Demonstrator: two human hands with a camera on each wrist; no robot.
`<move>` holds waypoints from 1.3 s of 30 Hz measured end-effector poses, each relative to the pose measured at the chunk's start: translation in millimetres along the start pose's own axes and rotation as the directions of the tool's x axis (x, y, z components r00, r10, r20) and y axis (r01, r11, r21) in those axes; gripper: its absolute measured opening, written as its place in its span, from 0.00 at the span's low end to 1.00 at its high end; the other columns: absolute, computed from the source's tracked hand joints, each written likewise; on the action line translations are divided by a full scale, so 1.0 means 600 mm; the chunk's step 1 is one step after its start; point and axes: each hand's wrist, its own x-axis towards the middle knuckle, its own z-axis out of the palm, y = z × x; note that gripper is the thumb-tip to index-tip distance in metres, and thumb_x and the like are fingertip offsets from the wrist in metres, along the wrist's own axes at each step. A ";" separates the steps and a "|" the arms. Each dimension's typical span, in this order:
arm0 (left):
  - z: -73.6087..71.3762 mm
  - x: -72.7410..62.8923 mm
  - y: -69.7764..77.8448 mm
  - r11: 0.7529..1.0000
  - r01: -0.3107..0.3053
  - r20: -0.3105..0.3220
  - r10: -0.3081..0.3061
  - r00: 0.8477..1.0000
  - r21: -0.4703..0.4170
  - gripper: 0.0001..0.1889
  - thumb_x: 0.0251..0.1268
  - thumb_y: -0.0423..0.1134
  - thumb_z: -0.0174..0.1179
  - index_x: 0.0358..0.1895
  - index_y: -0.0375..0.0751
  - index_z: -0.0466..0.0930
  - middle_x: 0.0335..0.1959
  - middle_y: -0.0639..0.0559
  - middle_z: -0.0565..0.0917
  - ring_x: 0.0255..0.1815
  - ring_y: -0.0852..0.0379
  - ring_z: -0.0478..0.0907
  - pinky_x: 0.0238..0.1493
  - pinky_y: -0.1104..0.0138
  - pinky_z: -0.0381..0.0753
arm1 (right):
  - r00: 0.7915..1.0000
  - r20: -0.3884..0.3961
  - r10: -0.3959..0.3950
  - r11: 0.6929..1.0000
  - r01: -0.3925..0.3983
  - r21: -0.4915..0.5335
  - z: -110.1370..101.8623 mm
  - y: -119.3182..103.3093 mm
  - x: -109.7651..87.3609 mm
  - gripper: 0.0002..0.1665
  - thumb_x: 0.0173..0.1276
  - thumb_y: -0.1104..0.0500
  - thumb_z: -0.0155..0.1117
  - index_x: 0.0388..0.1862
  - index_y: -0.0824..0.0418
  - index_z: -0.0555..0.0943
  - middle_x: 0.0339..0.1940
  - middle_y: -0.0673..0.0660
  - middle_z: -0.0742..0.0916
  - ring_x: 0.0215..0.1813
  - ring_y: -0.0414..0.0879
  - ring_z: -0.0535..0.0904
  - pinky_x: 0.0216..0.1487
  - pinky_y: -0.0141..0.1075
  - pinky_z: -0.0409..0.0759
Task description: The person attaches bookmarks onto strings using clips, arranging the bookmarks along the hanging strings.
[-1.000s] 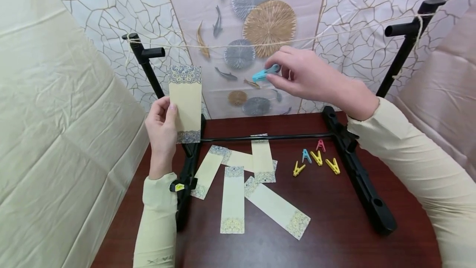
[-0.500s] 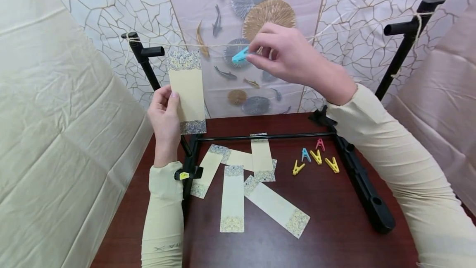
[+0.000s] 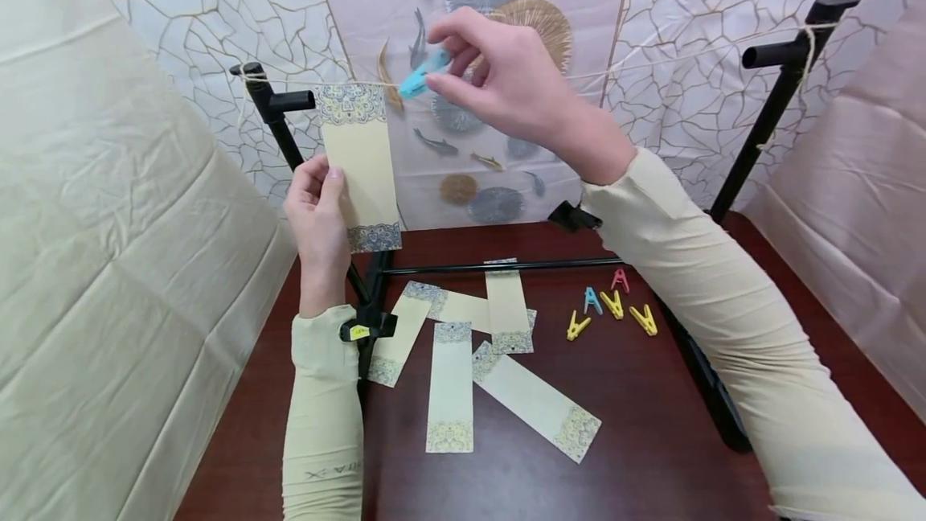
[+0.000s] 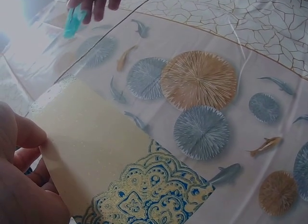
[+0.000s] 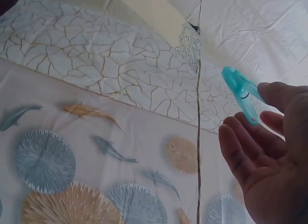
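Note:
My left hand (image 3: 320, 211) pinches a cream card (image 3: 359, 163) with patterned ends by its left edge, thumb in front. The card stands upright, its top edge level with a thin string (image 3: 651, 62). Between thumb and fingers, my right hand (image 3: 517, 83) holds a light blue clothespin (image 3: 422, 77) just right of the card's top corner. In the right wrist view the clothespin (image 5: 239, 93) is apart from both card (image 5: 188, 45) and string (image 5: 198, 152). The card's blue-and-gold lace pattern (image 4: 149, 190) fills the lower left wrist view.
The string runs between a black left post (image 3: 271, 107) and right post (image 3: 784, 91), joined low by a thin bar (image 3: 448, 269). Several cards (image 3: 450, 392) lie on the dark red table (image 3: 651, 441). Yellow clothespins (image 3: 644, 320), a blue one (image 3: 592, 301) and a pink one (image 3: 619, 280) lie rightward.
My left hand has raised the card up to the string. My right hand has carried the blue clothespin left and up, close to the card's top corner.

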 end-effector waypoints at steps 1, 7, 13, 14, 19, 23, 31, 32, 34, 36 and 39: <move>0.000 0.000 0.000 1.000 0.003 -0.002 -0.003 1.000 0.001 0.09 0.73 0.36 0.54 0.50 0.41 0.79 0.37 0.56 0.77 0.43 0.59 0.74 0.45 0.65 0.73 | 1.000 -0.010 0.007 1.000 -0.007 0.010 0.004 -0.002 0.004 0.22 0.70 0.54 0.64 0.57 0.64 0.78 0.45 0.57 0.87 0.43 0.42 0.84 0.46 0.34 0.82; 0.002 0.002 -0.005 1.000 0.005 -0.009 -0.005 1.000 -0.019 0.09 0.73 0.35 0.52 0.49 0.42 0.80 0.39 0.55 0.78 0.44 0.58 0.73 0.45 0.64 0.72 | 0.998 -0.051 0.023 0.998 -0.020 0.051 0.031 -0.006 0.027 0.22 0.69 0.55 0.65 0.57 0.66 0.77 0.47 0.57 0.88 0.47 0.42 0.85 0.49 0.31 0.82; 0.007 0.007 -0.005 0.999 -0.008 -0.017 0.007 1.000 -0.035 0.08 0.73 0.34 0.53 0.48 0.41 0.80 0.38 0.55 0.79 0.42 0.58 0.74 0.42 0.65 0.74 | 0.998 -0.063 0.026 0.994 -0.019 0.111 0.054 -0.012 0.045 0.20 0.68 0.58 0.66 0.53 0.69 0.76 0.44 0.59 0.87 0.44 0.42 0.85 0.48 0.26 0.80; 0.007 0.007 -0.005 0.999 -0.009 -0.017 0.008 1.000 -0.033 0.08 0.73 0.35 0.53 0.48 0.41 0.80 0.38 0.55 0.79 0.42 0.58 0.75 0.42 0.66 0.74 | 0.997 -0.070 0.025 0.993 -0.017 0.117 0.058 -0.013 0.047 0.20 0.68 0.59 0.66 0.52 0.70 0.76 0.44 0.59 0.87 0.44 0.42 0.84 0.48 0.25 0.80; 0.005 0.006 -0.007 1.000 0.004 -0.009 -0.004 1.000 -0.010 0.08 0.72 0.35 0.53 0.48 0.41 0.80 0.36 0.56 0.78 0.41 0.59 0.74 0.43 0.65 0.73 | 0.995 -0.074 0.066 0.991 -0.057 0.121 0.070 -0.018 0.054 0.19 0.67 0.58 0.67 0.50 0.69 0.76 0.43 0.59 0.86 0.45 0.42 0.84 0.49 0.24 0.79; 0.002 0.010 -0.009 1.000 0.002 -0.001 -0.002 1.000 0.001 0.07 0.72 0.34 0.53 0.47 0.42 0.80 0.35 0.56 0.77 0.40 0.59 0.73 0.44 0.65 0.71 | 0.992 -0.049 0.114 0.987 -0.108 0.118 0.077 -0.021 0.059 0.17 0.68 0.58 0.66 0.48 0.68 0.76 0.43 0.58 0.86 0.46 0.41 0.84 0.50 0.23 0.78; -0.005 0.012 -0.009 1.000 0.006 -0.001 -0.006 1.000 0.002 0.07 0.72 0.34 0.53 0.45 0.44 0.80 0.36 0.55 0.78 0.42 0.58 0.74 0.45 0.64 0.73 | 0.993 -0.033 0.115 0.990 -0.111 0.087 0.092 -0.018 0.066 0.13 0.69 0.60 0.64 0.46 0.67 0.76 0.42 0.57 0.87 0.46 0.41 0.84 0.50 0.22 0.78; -0.006 0.011 -0.010 1.000 0.008 0.001 -0.008 1.000 0.002 0.07 0.72 0.34 0.53 0.45 0.45 0.80 0.36 0.55 0.78 0.42 0.58 0.74 0.45 0.64 0.73 | 0.993 -0.031 0.113 0.991 -0.110 0.081 0.094 -0.017 0.066 0.13 0.69 0.61 0.64 0.46 0.68 0.76 0.42 0.58 0.87 0.46 0.42 0.84 0.50 0.22 0.78; -0.008 0.011 -0.012 1.000 0.009 0.004 -0.009 1.000 0.005 0.07 0.72 0.35 0.53 0.46 0.44 0.80 0.37 0.56 0.78 0.42 0.58 0.74 0.45 0.64 0.72 | 0.993 -0.027 0.111 0.991 -0.109 0.073 0.095 -0.014 0.067 0.12 0.70 0.61 0.63 0.46 0.68 0.76 0.42 0.58 0.87 0.45 0.42 0.84 0.50 0.22 0.78; -0.009 0.012 -0.013 1.000 0.007 0.003 -0.007 1.000 0.000 0.07 0.72 0.34 0.53 0.46 0.44 0.81 0.36 0.55 0.78 0.42 0.58 0.74 0.45 0.63 0.72 | 0.994 -0.021 0.109 0.992 -0.107 0.071 0.096 -0.012 0.070 0.12 0.70 0.61 0.62 0.47 0.68 0.77 0.42 0.58 0.88 0.46 0.42 0.84 0.50 0.23 0.78; -0.010 0.012 -0.014 1.000 0.005 0.004 -0.005 1.000 -0.007 0.08 0.72 0.35 0.54 0.46 0.45 0.81 0.35 0.55 0.78 0.41 0.58 0.73 0.45 0.63 0.72 | 0.995 -0.004 0.103 0.993 -0.103 0.052 0.096 -0.012 0.074 0.12 0.71 0.60 0.62 0.47 0.67 0.77 0.42 0.57 0.88 0.46 0.41 0.84 0.50 0.22 0.77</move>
